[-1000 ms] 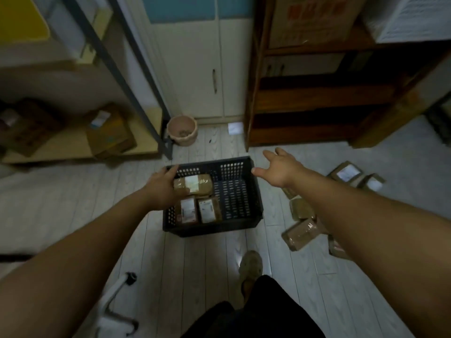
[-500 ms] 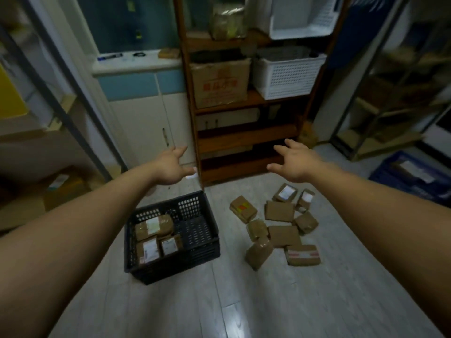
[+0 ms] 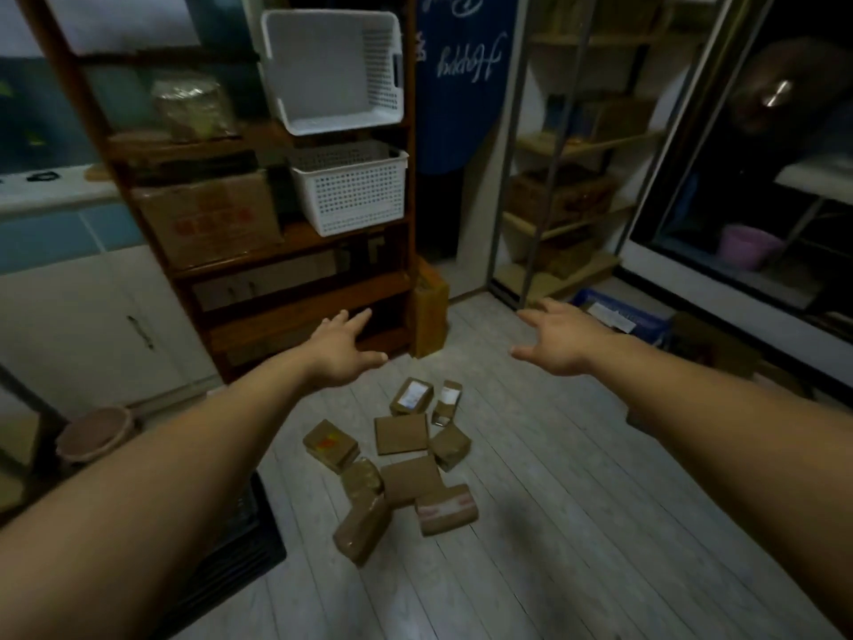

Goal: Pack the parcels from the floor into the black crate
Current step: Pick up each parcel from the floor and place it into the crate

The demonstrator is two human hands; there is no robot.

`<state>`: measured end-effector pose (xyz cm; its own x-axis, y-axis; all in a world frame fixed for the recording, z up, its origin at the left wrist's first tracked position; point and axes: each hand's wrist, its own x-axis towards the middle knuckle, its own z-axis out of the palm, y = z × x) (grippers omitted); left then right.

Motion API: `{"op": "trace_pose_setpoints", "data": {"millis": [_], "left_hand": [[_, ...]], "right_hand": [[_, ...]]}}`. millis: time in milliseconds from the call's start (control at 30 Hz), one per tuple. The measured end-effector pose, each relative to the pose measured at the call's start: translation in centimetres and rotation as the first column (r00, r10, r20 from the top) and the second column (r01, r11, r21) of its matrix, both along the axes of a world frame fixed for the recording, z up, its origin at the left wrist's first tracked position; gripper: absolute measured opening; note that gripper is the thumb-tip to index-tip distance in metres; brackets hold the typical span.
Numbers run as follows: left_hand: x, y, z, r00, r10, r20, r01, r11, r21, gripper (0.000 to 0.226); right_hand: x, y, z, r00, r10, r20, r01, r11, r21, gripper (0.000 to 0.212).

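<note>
Several brown parcels lie in a loose heap on the pale plank floor, among them a flat square parcel [image 3: 400,434], one with a white label [image 3: 412,395] and one with red-white tape [image 3: 446,509]. My left hand [image 3: 340,351] and my right hand [image 3: 557,337] both hover above and beyond the heap with fingers spread, holding nothing. The black crate [image 3: 240,542] shows only as a dark corner at the lower left, mostly hidden behind my left forearm; its contents are hidden.
A dark wooden shelf unit [image 3: 295,288] with two white baskets [image 3: 351,191] and a cardboard box stands behind the heap. A tall brown box [image 3: 429,311] leans at its foot. A blue bin [image 3: 623,316] sits right, a round pot [image 3: 94,434] left.
My view has swung right and up from the crate to the heap on the floor. My left hand let go of the parcel in the crate; both hands now reach over the heap.
</note>
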<state>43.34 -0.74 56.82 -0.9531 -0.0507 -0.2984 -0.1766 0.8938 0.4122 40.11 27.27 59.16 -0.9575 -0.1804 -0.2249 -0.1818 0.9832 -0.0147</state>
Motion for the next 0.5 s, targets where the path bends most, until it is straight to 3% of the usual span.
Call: {"op": "trace_pose_setpoints", "data": {"millis": [200,500], "left_hand": [[-4.1,3.6,-4.0,0.995,-0.025,0.099,0.025,1.0,-0.006,0.079],[-15.8,3.7,-11.4,0.98,-0.018,0.199,0.0,0.996,0.088,0.078]], "right_hand": [[-3.9,5.1,-3.0,0.994,-0.068,0.081,0.069,0.998,-0.011,0.074],[-15.4,4.3,-9.2,0.969,-0.034,0.244,0.029,0.999,0.025,0.075]]}}
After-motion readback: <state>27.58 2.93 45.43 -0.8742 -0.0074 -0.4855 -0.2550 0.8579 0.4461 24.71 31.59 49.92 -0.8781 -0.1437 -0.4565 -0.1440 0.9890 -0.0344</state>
